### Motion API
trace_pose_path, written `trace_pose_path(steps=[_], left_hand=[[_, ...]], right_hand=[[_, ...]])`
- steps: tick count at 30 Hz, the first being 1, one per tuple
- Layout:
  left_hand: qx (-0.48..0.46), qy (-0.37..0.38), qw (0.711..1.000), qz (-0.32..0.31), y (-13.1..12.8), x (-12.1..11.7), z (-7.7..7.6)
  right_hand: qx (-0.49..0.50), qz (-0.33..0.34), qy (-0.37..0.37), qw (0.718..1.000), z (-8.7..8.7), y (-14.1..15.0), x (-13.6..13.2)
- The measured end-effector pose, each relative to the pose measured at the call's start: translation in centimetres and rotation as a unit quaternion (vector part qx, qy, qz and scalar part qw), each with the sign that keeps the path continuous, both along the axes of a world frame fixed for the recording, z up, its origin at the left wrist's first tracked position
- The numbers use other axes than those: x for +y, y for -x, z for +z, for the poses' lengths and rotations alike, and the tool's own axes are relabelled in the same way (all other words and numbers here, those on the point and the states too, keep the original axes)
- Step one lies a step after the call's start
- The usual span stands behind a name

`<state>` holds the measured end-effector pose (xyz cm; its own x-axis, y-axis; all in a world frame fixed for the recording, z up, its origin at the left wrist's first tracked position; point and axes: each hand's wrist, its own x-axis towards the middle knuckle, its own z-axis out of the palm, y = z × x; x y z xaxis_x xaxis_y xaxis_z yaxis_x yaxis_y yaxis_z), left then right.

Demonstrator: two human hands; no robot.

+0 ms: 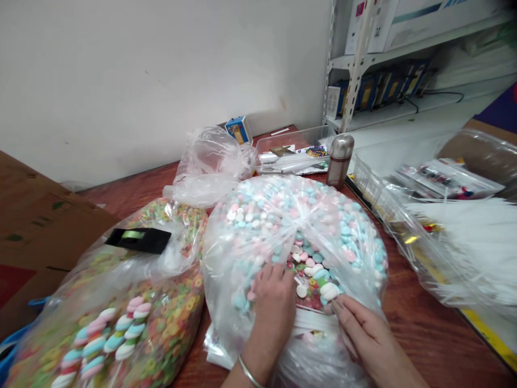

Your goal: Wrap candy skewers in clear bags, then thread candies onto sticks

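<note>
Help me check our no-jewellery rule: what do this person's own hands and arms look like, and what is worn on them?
The left hand and the right hand are both bare, with no gloves. A thin silver-coloured bangle circles the left arm; none shows on the right. No sleeves are in view.

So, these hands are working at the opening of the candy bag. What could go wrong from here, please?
The clear plastic bag is packed with pastel candies, and its opening lies at the left hand and right hand, so candies could spill onto the wooden table. The thin plastic might tear where the right hand holds its edge. The metal bangle on the left wrist could also snag it.
</note>
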<state>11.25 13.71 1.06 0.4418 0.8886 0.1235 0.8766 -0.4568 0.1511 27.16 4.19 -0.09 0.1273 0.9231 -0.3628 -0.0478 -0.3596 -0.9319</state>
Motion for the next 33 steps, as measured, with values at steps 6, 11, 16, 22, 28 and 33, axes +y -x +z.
trace_pose_path(steps=[6,11,16,22,28,33], left_hand=[[0.084,-0.008,0.996,0.009,-1.3,0.1,-0.3],[0.100,0.012,0.994,0.034,-1.2,0.1,-0.5],[-0.019,0.013,0.999,0.033,-0.8,0.4,-0.3],[-0.388,0.287,0.869,0.112,0.9,1.7,0.0],[-0.573,0.450,0.676,0.108,1.4,1.2,-0.1],[-0.597,0.457,0.650,0.113,1.2,1.2,-0.5]], right_hand=[[0.018,-0.004,-0.016,1.000,-0.7,-0.2,-0.4],[-0.008,0.005,-0.029,1.000,-1.3,-0.2,-0.7],[-0.017,-0.002,-0.037,0.999,-1.1,0.2,-0.7],[0.015,0.034,-0.044,0.998,-0.6,0.9,-0.8],[0.048,0.053,-0.049,0.996,0.7,1.5,-0.6],[0.077,0.037,-0.010,0.996,1.0,1.2,-0.8]])
